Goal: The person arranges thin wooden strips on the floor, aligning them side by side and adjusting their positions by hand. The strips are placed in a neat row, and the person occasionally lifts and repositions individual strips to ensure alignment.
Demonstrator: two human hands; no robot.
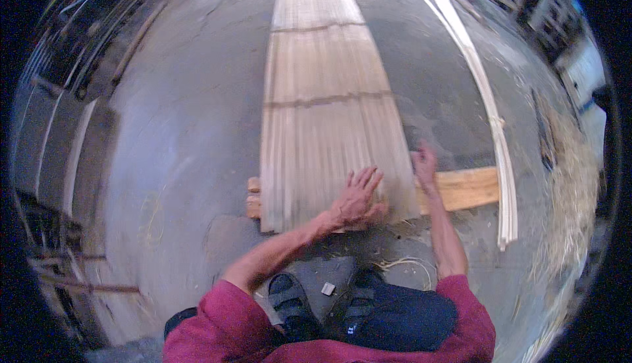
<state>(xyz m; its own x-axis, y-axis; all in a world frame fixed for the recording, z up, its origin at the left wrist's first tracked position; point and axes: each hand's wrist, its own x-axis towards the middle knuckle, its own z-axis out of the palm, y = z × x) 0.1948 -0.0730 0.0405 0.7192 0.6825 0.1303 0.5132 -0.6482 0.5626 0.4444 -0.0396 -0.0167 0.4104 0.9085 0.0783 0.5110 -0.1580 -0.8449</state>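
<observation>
A long mat of narrow pale strips (329,67) runs away from me across the grey floor, crossed by several darker bands. My left hand (359,197) lies on the near end of this mat, fingers spread. Beside the mat's right edge is my right hand (426,164), its fingers curled in and blurred; whatever they may hold is too small to make out. A wooden board (464,188) lies crosswise under the mat's near end and sticks out on both sides.
A bundle of long, thin pale strips (498,139) stretches along the right, its near end past the board. Loose fibre (569,185) is heaped farther right. Near my sandalled feet lie a small whitish block (328,288) and a thin curled strip (411,261).
</observation>
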